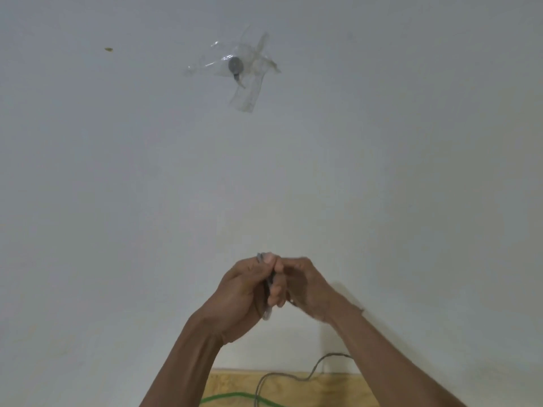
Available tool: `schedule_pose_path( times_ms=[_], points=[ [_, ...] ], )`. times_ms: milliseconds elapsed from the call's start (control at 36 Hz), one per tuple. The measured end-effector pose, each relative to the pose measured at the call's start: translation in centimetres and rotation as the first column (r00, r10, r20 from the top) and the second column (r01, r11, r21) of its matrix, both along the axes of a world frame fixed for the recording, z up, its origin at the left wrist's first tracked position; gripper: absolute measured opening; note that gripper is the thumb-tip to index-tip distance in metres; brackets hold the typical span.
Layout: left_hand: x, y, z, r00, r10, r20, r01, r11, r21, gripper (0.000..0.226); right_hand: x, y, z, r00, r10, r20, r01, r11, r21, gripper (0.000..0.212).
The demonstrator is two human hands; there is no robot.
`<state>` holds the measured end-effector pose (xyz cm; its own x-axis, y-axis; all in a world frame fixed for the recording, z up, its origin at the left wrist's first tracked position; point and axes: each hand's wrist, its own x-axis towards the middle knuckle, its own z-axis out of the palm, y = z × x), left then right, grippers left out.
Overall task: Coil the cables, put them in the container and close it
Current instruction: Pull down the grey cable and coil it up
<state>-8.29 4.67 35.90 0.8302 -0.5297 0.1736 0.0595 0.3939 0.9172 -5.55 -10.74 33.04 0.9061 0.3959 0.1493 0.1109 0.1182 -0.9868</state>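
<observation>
Both hands are raised together in front of a white wall, low in the middle of the head view. My left hand (244, 292) is closed around a bundle of grey cable (268, 311) whose loops stick out above and below the fist. My right hand (302, 284) presses against it with its fingers curled on the same bundle. The loose tail of the grey cable (289, 376) trails down across the wooden surface (232, 383) below my arms. A green cable (235, 395) lies on that surface too. No container is in view.
A grey round hook (236, 67) is stuck high on the white wall (117, 201) under crossed strips of clear tape. A small brown speck (108, 49) marks the wall at upper left.
</observation>
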Motion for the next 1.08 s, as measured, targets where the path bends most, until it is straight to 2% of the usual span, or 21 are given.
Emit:
schedule_pose_path(
  times_ms=[83,194,306,389,444,500,528,583,694,806,889,944,1000,1028,1083],
  points=[
    [1.3,0.1,0.7,0.986,0.153,0.071,-0.158,0.985,0.067,0.028,-1.6,0.9,-1.3,0.996,-0.050,0.078,0.066,0.973,-0.220,0.037],
    [2.9,0.9,0.9,0.897,0.336,0.289,-0.404,0.888,0.220,0.025,-2.5,1.2,-2.0,0.984,-0.050,0.173,0.120,0.898,-0.423,0.020],
    [4.2,2.0,0.0,0.810,0.331,0.484,-0.543,0.736,0.405,0.025,-2.8,0.0,-1.0,0.963,0.027,0.268,0.136,0.810,-0.571,0.022],
    [4.1,1.9,-1.1,0.823,0.210,0.527,-0.524,0.637,0.565,0.025,-2.6,-0.7,1.5,0.914,0.071,0.398,0.204,0.769,-0.606,0.015],
    [3.1,1.4,-1.5,0.870,0.126,0.477,-0.426,0.681,0.596,0.041,-2.1,-1.2,3.4,0.911,0.094,0.403,0.164,0.812,-0.560,0.013],
    [2.1,0.9,-1.6,0.934,0.083,0.346,-0.292,0.737,0.610,0.067,-1.2,-1.7,4.8,0.918,0.118,0.378,0.109,0.843,-0.527,0.007],
    [1.7,0.7,-1.7,0.962,0.084,0.261,-0.230,0.763,0.604,0.078,-0.7,-2.0,5.2,0.921,0.106,0.374,0.105,0.859,-0.502,0.004],
    [0.9,0.2,-1.9,0.994,0.069,0.081,-0.101,0.852,0.513,0.085,0.3,-2.5,5.7,0.925,0.033,0.377,0.143,0.891,-0.430,0.011],
    [0.1,-0.7,-1.7,0.994,-0.013,-0.110,0.037,0.975,0.219,0.067,1.4,-2.9,5.7,0.945,-0.049,0.323,0.144,0.950,-0.278,0.017],
    [0.0,-0.6,-0.8,0.988,-0.075,-0.135,0.077,0.997,0.007,0.047,1.2,-1.8,3.0,0.962,-0.142,0.232,0.177,0.975,-0.138,0.013],
    [0.1,-0.8,0.1,0.997,0.002,-0.077,-0.005,0.999,-0.048,0.044,0.0,-0.7,0.8,0.991,-0.110,0.074,0.112,0.993,-0.031,0.013],
    [0.3,-0.8,0.8,0.995,0.082,-0.063,-0.087,0.994,-0.067,0.042,-1.1,-0.1,-0.4,0.994,-0.082,0.065,0.088,0.992,-0.085,0.021],
    [0.7,-0.8,1.2,0.984,0.172,-0.054,-0.175,0.983,-0.062,0.039,-1.9,0.3,-1.2,0.992,-0.053,0.112,0.077,0.972,-0.223,0.037],
    [1.0,-0.9,1.3,0.976,0.213,-0.053,-0.216,0.975,-0.054,0.038,-2.3,0.5,-1.4,0.993,-0.046,0.105,0.074,0.958,-0.276,0.040],
    [1.5,-0.8,1.1,0.957,0.291,-0.022,-0.291,0.956,-0.023,0.036,-2.8,0.9,-1.4,0.993,-0.021,0.112,0.063,0.922,-0.383,0.032]
  ],
)
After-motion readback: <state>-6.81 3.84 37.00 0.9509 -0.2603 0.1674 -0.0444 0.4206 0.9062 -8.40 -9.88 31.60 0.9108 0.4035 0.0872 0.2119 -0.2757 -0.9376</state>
